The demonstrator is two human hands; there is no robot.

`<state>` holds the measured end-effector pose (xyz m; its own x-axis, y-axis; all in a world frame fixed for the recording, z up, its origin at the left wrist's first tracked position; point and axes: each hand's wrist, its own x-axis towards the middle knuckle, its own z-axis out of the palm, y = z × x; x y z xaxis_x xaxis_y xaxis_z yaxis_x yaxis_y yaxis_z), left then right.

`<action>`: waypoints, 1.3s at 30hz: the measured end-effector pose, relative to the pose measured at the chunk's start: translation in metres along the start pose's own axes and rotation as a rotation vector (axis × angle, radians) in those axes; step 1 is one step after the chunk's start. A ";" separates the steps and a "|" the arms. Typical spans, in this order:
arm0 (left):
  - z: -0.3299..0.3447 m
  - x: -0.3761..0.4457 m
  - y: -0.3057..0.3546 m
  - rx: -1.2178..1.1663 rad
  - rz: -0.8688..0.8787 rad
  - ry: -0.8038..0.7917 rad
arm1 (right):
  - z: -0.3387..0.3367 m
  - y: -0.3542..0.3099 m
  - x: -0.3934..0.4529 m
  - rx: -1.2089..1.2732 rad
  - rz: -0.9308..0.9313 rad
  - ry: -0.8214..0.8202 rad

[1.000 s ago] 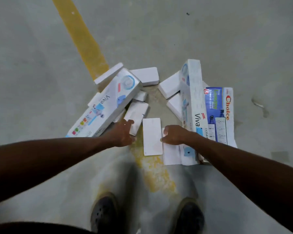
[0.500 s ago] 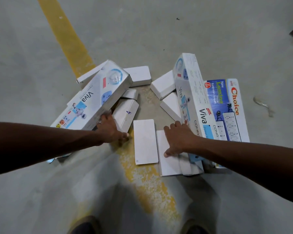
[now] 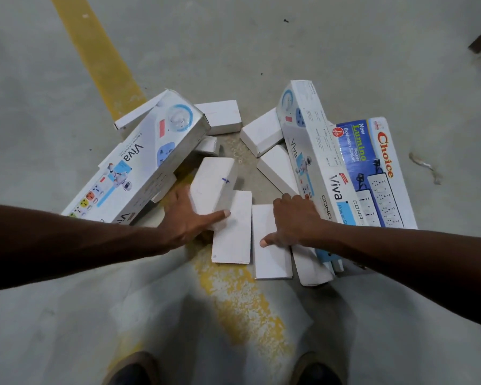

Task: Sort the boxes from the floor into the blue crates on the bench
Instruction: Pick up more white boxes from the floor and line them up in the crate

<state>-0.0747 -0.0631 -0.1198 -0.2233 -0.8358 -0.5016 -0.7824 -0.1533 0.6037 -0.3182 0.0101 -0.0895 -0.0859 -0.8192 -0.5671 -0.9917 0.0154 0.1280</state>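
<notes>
Boxes lie scattered on the concrete floor [image 3: 345, 51] at mid-frame, none yet sorted; no blue crates are in view. Since half a second ago the left hand [image 3: 188, 220] has left the long Viva box [image 3: 139, 168] and now grips a small white box [image 3: 213, 187], thumb across its top. The right hand [image 3: 292, 220] stays flat, fingers straight, pressing another white box [image 3: 271, 259] beside the upright Viva box [image 3: 311, 154]. A first pickup looks imminent.

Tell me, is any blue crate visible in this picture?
No, only the boxes, like the Choice box, lie on the concrete floor; no crate shows.
</notes>
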 end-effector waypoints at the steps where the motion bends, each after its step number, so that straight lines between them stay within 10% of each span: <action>1: 0.005 -0.007 0.001 0.002 0.026 -0.017 | 0.002 0.000 0.001 0.020 0.006 0.012; 19: 0.029 -0.016 0.009 -0.368 -0.174 -0.297 | 0.016 0.009 0.010 0.402 0.018 -0.023; 26: 0.014 -0.013 0.022 -0.359 -0.116 -0.541 | 0.011 0.005 0.019 0.097 -0.084 -0.100; 39: -0.011 -0.003 0.000 -0.322 -0.192 -0.574 | -0.009 0.016 0.016 0.296 -0.090 -0.247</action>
<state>-0.0678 -0.0667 -0.1114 -0.4407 -0.3796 -0.8134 -0.6471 -0.4937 0.5810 -0.3350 -0.0078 -0.0896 0.0179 -0.6629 -0.7485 -0.9781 0.1437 -0.1506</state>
